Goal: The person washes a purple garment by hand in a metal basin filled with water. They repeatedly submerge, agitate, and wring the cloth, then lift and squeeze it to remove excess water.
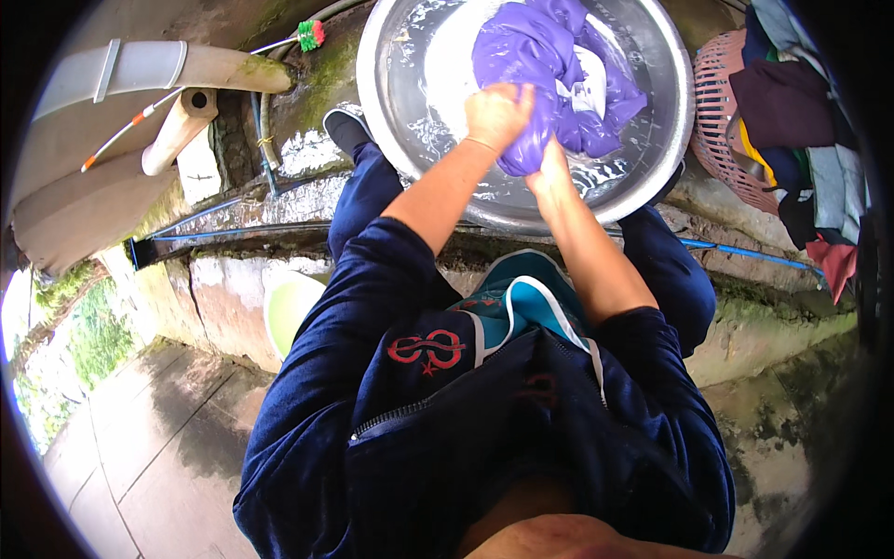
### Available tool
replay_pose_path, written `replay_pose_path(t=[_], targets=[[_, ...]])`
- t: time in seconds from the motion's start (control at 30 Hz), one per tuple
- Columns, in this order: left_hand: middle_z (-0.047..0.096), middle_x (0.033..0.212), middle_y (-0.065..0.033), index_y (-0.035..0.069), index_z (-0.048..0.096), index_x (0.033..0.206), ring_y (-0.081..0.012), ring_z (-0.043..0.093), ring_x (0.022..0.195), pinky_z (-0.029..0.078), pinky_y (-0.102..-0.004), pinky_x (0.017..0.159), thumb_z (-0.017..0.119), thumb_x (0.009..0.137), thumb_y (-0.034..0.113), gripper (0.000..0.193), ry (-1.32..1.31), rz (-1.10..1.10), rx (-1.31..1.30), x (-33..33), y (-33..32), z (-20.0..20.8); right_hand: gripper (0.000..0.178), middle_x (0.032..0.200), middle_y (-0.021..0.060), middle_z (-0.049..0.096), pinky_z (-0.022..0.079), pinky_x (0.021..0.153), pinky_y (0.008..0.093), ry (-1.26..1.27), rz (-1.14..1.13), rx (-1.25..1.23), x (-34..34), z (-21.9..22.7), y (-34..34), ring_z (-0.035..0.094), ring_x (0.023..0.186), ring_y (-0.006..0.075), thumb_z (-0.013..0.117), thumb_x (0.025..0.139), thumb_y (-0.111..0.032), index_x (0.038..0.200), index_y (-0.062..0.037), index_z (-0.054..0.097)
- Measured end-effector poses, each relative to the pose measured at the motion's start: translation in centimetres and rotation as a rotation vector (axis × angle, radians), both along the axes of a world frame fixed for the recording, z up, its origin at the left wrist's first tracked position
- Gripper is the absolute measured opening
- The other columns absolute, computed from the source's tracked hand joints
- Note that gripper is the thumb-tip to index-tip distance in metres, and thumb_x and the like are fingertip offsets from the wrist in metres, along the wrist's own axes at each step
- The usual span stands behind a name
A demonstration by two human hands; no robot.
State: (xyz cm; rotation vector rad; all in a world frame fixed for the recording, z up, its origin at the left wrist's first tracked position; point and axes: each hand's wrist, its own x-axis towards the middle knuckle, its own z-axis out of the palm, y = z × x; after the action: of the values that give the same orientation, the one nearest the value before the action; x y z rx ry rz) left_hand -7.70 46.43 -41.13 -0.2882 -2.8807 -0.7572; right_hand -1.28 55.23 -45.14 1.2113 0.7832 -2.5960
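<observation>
A wet, shiny purple cloth hangs bunched over a wide metal basin holding water. Its folds spread to the right, around a white patch. My left hand is closed on the gathered cloth from the left. Lower down and to the right, my right hand grips the bottom end of the bunch; its fingers are mostly hidden behind the purple folds. Both forearms reach over the basin's near rim, sleeves pushed up.
A pink slatted basket heaped with dark and grey clothes stands right of the basin. To the left are a pale pipe, a striped stick with a green-red brush head and a blue hose. A light green bowl sits near my left elbow.
</observation>
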Motion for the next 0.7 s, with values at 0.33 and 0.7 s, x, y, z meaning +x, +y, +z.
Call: replay_pose_path(t=[0.33,0.7], targets=[[0.063,0.099,-0.0183,0.000,0.060,0.103,-0.0322,0.061,0.091,0.050,-0.0486,0.082,0.037,0.097,0.049,0.054,-0.938,0.527,0.814,-6.0,-8.9,-10.8,0.069,0.129,0.0163,0.053,0.042,0.102,0.0383,0.090,0.105,0.279,2.7,-4.3,3.9,0.054,0.117,0.0258,0.074,0.081,-0.011,0.138,0.0036,0.036],[0.036,0.143,-0.0178,0.001,0.035,0.136,-0.0333,0.043,0.127,0.037,-0.0514,0.102,0.034,0.097,0.038,0.053,-0.513,1.008,2.512,-23.0,-13.2,-16.8,0.041,0.110,0.0074,0.064,0.047,0.092,0.0340,-0.018,0.245,0.249,4.1,-6.2,5.5,0.061,0.101,0.0183,0.071,0.084,-0.014,0.119,-0.0046,0.054]])
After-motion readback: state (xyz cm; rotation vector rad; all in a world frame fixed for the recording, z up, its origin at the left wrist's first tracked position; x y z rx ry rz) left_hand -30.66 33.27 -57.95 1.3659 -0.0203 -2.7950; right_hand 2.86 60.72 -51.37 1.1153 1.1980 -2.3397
